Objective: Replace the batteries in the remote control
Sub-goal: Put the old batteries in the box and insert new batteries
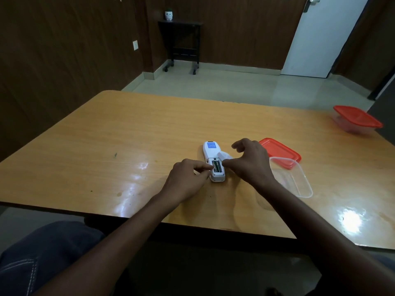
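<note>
Lying face down on the wooden table (106,129), the white remote (211,154) has its battery bay open, green batteries (216,167) showing inside; its loose cover (224,155) rests just beside it. The left hand (186,180) pokes a fingertip at the bay's edge, gripping nothing; the right hand (249,162) hovers half-curled, thumb touching the remote's side, holding nothing. An open clear container (292,178) and red lid (280,151) sit to the right.

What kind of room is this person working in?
Probably an office or meeting room: a large wooden table, dark wood-panelled walls, a tiled floor and a white door.
</note>
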`<action>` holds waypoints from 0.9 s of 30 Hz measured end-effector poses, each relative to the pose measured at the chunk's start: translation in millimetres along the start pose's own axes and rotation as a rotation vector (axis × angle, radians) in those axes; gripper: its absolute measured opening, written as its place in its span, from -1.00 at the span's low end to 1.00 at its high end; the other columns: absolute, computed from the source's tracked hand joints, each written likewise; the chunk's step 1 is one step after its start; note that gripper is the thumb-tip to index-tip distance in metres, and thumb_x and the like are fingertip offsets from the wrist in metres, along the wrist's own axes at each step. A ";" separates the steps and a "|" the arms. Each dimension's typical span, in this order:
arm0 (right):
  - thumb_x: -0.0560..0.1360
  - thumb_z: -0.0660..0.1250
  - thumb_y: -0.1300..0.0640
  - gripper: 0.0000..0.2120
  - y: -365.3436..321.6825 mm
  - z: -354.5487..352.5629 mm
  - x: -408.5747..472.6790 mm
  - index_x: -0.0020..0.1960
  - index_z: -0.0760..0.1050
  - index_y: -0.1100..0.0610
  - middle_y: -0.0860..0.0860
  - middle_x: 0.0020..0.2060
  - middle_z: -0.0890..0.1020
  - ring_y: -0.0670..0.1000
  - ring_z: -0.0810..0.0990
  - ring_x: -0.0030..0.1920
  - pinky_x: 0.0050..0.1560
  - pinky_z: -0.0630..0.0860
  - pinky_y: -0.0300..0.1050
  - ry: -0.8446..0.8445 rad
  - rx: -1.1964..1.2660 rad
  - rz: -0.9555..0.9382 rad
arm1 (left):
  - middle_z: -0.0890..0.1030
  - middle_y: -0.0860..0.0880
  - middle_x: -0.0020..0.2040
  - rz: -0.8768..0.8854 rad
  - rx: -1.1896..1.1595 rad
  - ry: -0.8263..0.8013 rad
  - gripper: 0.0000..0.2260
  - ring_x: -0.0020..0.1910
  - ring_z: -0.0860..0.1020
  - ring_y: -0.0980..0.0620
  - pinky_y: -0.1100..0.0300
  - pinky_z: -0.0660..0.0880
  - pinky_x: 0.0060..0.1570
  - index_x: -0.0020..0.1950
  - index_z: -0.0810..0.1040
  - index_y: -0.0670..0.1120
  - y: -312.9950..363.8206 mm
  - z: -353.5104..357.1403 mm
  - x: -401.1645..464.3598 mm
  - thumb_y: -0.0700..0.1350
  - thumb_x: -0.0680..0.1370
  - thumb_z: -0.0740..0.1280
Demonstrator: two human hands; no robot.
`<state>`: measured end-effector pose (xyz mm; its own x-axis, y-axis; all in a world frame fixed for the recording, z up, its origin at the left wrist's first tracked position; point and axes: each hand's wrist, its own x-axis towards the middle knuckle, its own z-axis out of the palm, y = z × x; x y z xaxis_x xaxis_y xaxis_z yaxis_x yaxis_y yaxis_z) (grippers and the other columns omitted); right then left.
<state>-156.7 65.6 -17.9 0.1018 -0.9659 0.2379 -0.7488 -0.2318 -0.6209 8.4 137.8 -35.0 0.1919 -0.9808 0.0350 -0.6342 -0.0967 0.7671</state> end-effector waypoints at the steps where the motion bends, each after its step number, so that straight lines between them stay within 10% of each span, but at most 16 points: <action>1: 0.30 0.54 0.05 -0.56 -1.7 -0.3 -2.6 0.15 0.59 0.09 0.04 0.08 0.59 -0.05 0.49 0.02 -0.06 0.40 -0.12 0.002 0.043 0.014 | 0.70 0.08 0.18 -0.016 -0.023 -0.008 -0.77 -0.15 0.53 0.20 0.34 0.42 -0.18 0.19 0.71 0.10 0.8 -0.3 0.3 -0.08 0.59 0.36; 11: 0.37 0.54 -0.03 -0.74 -8.6 4.3 -13.7 0.03 0.72 0.03 0.02 0.15 0.69 -0.02 0.61 0.14 0.05 0.56 -0.05 -0.108 0.082 0.080 | 0.71 0.00 0.17 -0.157 -0.185 -0.071 -0.60 0.18 0.61 -0.04 0.15 0.51 0.10 0.18 0.72 0.02 3.9 -2.5 -0.1 -0.28 0.56 0.18; 19: 0.44 0.46 -0.16 -0.69 -15.4 17.4 -33.4 0.08 0.66 -0.01 0.00 0.02 0.62 -0.02 0.55 -0.10 -0.21 0.32 -0.13 -0.044 -0.099 -0.125 | 0.71 -0.11 -0.18 -0.307 -0.425 -0.055 -0.70 -0.23 0.62 -0.05 0.04 0.60 -0.06 0.19 0.59 -0.04 2.5 -3.9 5.6 -0.29 0.54 0.23; 27: 0.46 0.43 0.00 -0.66 -18.2 29.7 -36.1 0.18 0.63 0.14 0.11 0.11 0.62 0.10 0.60 -0.04 -0.12 0.58 0.00 -0.105 -0.270 -0.254 | 0.73 -0.23 -0.10 -0.349 -0.503 0.034 -0.74 -0.31 0.61 -0.08 -0.05 0.65 -0.04 0.16 0.57 -0.06 3.9 -0.9 6.4 -0.29 0.54 0.27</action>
<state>-127.3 101.3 -37.4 0.3621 -0.8915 0.2723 -0.8355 -0.4400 -0.3293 7.8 131.3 -31.3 0.3534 -0.8989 -0.2589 -0.1002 -0.3115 0.9449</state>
